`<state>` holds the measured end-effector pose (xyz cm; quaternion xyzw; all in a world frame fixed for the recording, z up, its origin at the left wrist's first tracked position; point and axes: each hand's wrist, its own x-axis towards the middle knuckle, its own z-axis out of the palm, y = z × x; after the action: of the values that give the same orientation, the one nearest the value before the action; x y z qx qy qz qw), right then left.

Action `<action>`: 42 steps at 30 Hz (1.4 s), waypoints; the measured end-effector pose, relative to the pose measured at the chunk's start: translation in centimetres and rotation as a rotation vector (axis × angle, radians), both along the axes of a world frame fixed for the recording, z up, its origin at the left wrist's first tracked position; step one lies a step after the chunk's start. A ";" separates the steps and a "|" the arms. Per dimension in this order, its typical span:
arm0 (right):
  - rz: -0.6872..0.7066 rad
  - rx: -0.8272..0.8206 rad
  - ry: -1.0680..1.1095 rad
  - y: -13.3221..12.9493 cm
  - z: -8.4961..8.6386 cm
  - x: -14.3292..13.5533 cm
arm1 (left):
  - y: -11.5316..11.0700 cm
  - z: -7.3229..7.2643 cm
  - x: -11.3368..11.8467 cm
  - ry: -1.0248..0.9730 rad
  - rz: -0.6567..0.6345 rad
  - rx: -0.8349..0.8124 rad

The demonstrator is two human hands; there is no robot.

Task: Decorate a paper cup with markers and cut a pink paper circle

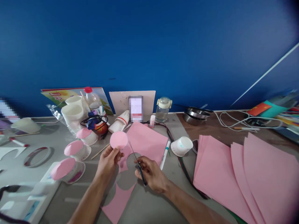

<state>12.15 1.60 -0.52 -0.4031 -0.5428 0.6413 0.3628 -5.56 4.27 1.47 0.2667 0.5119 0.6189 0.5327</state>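
Note:
A round pink paper disc (pixel 119 139) is pinched at its lower edge by my left hand (pixel 112 156). My right hand (pixel 150 172) grips dark-handled scissors (pixel 140 173), their thin blades pointing up and left, beside the disc but apart from it. Below both hands lies a pink paper offcut (pixel 121 199) with round cutouts along its edge. Behind them a pink sheet (pixel 146 140) lies flat on the grey table. To the left, several white paper cups lie tilted with pink discs on their ends, among them the nearest cup (pixel 76 172).
A white paper cup (pixel 182 146) and a marker (pixel 165 155) are right of my hands. Pink paper sheets (pixel 217 168) are stacked at the right. A phone (pixel 136 109), a glass jar (pixel 163 110) and metal bowls (pixel 196 115) line the blue wall (pixel 149 46).

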 end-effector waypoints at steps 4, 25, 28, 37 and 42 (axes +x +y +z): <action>0.036 0.077 -0.096 -0.1 -0.3 -0.2 | 0.0 -0.1 0.0 0.024 -0.027 0.020; 0.069 0.063 -0.133 -0.2 0.0 -0.5 | 0.1 -0.8 0.3 -0.054 -0.084 -0.008; 0.073 0.056 -0.150 -0.1 -0.1 -0.5 | 0.1 -0.8 0.3 -0.062 -0.088 -0.006; 0.067 0.055 -0.140 0.0 -0.1 -0.5 | -0.1 -0.5 0.3 -0.064 -0.070 -0.016; 0.067 0.051 -0.132 0.0 0.0 -0.5 | 0.0 -0.6 0.4 -0.064 -0.078 -0.007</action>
<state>11.65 1.56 -0.53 -0.4169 -0.5948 0.6112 0.3144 -5.15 4.28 0.90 0.2645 0.4859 0.6040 0.5737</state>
